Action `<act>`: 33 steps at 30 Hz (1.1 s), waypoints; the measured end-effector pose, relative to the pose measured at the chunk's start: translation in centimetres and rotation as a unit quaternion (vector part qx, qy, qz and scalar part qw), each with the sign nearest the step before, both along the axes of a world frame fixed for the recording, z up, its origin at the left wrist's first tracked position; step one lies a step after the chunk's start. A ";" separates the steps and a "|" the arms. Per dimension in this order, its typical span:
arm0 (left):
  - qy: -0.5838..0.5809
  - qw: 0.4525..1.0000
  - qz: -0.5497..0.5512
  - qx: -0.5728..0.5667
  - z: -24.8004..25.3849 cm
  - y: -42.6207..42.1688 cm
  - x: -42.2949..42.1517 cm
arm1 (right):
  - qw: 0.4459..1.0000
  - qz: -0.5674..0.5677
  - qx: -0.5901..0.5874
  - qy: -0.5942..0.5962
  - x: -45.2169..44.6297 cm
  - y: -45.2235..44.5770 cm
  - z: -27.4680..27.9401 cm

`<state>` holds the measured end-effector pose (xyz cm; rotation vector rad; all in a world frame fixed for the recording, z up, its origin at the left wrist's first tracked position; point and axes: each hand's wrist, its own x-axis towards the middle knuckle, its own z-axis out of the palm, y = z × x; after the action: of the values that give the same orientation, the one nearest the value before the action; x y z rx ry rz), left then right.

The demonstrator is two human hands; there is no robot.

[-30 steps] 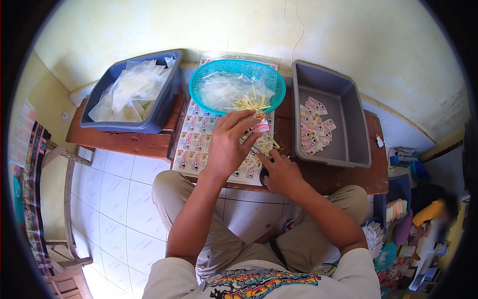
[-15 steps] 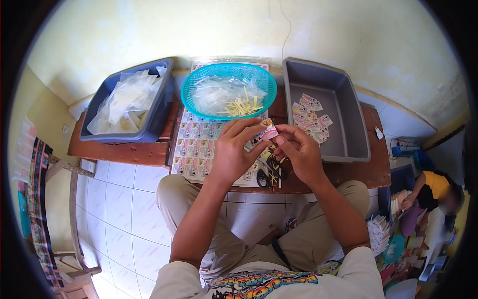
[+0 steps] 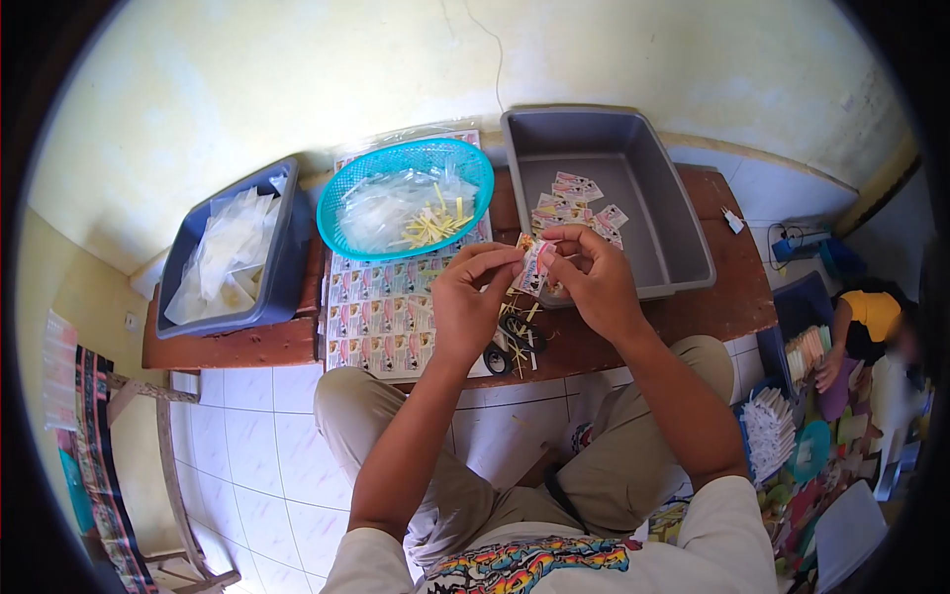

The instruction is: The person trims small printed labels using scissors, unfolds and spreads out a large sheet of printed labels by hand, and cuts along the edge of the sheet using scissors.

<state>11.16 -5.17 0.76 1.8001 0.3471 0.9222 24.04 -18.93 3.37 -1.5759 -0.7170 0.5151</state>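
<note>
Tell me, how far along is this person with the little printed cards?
Partly done, it seems: a loose pile of separate cards lies in the grey tub. One card is in hand, held by the left hand and right hand. Rows on the printed sheet look uncut; how many remain, I cannot tell.

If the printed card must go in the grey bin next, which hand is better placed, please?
Probably the right hand. It and the left hand both pinch the card, but the right is nearer the grey bin; the left is over the printed sheet.
</note>
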 end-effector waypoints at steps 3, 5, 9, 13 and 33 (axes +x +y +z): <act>-0.025 0.983 -0.030 -0.180 -0.6 -0.5 1.8 | 1.000 -0.006 0.016 0.000 0.5 -0.4 0.0; -0.033 0.973 -0.034 -0.225 -0.2 -1.0 3.0 | 1.000 -0.009 0.022 -0.016 1.2 -0.6 -0.1; 0.000 0.986 -0.018 -0.167 0.3 -1.3 4.8 | 0.999 -0.012 0.024 -0.021 3.8 -1.2 0.5; 0.070 0.996 -0.018 -0.049 1.3 -0.2 6.3 | 0.995 0.051 -0.013 -0.083 8.2 -1.7 0.2; 0.139 0.945 -0.160 0.250 0.2 3.4 11.6 | 0.985 0.112 -0.109 -0.070 13.8 -1.3 -3.2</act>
<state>22.78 -1.78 0.95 2.3763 -0.0193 0.5520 37.80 -20.18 0.18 -1.7572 -0.9797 0.6717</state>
